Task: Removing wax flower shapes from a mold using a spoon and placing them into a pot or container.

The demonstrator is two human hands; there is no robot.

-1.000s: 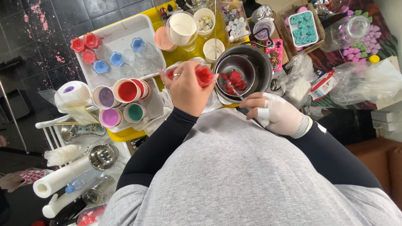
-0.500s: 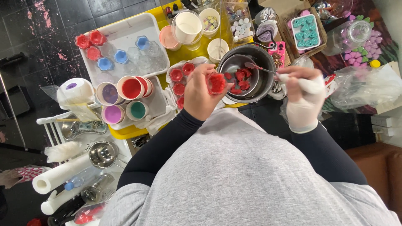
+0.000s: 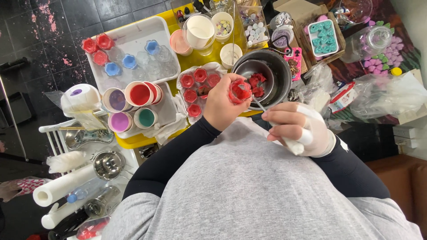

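Left hand (image 3: 220,106) grips red flower mould (image 3: 240,91), frame centre; right hand (image 3: 296,126) pinches spoon (image 3: 259,106). Risk: contents dripping beside metal bowl (image 3: 279,73).

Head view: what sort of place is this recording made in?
Likely a small craft bench for casting wax or soap: a metal pot of red pieces, cups of coloured liquid, and a tray of flower-shaped moulds.

Cups (image 3: 133,104) left of metal bowl (image 3: 267,75)
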